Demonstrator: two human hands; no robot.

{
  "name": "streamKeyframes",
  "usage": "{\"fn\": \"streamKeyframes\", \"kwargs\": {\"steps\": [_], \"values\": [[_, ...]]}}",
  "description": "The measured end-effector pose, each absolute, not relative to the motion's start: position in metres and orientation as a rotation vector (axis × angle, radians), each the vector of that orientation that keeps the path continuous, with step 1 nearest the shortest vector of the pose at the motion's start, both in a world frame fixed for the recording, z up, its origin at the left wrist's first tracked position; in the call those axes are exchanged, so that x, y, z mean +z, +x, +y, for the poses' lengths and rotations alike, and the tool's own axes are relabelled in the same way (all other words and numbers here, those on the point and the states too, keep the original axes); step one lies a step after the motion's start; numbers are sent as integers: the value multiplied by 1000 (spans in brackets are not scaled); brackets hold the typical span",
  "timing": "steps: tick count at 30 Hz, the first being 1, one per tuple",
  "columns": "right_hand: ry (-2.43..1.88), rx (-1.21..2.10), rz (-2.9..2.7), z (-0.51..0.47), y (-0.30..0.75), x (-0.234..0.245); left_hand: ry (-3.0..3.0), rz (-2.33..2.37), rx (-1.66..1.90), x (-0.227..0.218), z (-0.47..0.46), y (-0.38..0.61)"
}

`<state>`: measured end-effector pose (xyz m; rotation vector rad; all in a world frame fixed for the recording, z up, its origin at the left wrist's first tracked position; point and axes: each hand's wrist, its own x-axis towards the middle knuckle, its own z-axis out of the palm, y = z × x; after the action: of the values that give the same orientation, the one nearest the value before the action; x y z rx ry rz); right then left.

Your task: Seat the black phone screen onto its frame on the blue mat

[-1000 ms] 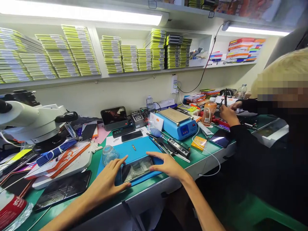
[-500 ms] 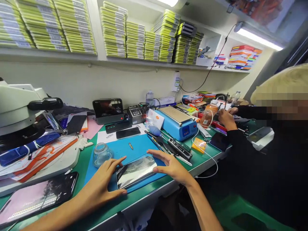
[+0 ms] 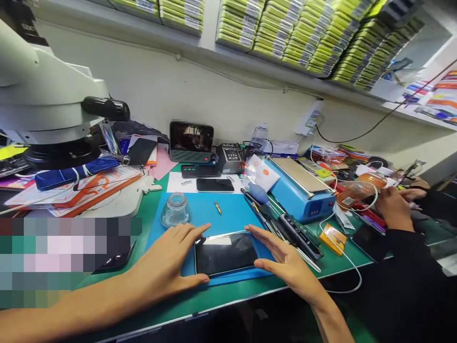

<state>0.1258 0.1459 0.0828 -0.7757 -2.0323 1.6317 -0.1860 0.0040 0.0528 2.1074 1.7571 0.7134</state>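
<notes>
A smartphone (image 3: 228, 255) with a dark glossy face lies flat on the blue mat (image 3: 203, 209), with a bright reflection near its upper left. My left hand (image 3: 174, 257) is at its left end, fingers spread, index fingertip by the upper edge and thumb by the lower edge. On the other side my right hand (image 3: 285, 264) has its fingers apart, fingertips at the upper right corner and thumb at the right edge. Neither hand wraps round the phone. A glass jar (image 3: 175, 212) and a small brass-coloured tip (image 3: 217, 208) sit behind it.
A microscope (image 3: 64, 105) overhangs the left. To the right lie tweezers and a dark pen-like tool (image 3: 300, 236), beside a blue heating plate (image 3: 303, 190). Another phone (image 3: 214, 185) lies behind the mat. A co-worker's hand (image 3: 394, 207) is at far right.
The view has turned left and downward, so the bench things appear farther right. My hands keep about the same places around the phone, and the reflection on its face has shrunk.
</notes>
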Motion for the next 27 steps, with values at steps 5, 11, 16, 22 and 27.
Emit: {"fn": "streamKeyframes", "kwargs": {"steps": [5, 11, 16, 22, 27], "values": [[-833, 1669, -2109, 153, 125, 86, 2071, 1740, 678, 55, 6, -186], [-904, 1560, -2184, 154, 125, 85, 2084, 1744, 696, 56, 4, -188], [-951, 1511, -2254, 152, 125, 85, 2097, 1739, 696, 59, 3, -188], [-970, 1424, -2329, 154, 122, 93, 2114, 1760, 699, 60, 3, -188], [-964, 1400, -2396, 156, 125, 97, 2083, 1759, 721, 56, 2, -187]]}}
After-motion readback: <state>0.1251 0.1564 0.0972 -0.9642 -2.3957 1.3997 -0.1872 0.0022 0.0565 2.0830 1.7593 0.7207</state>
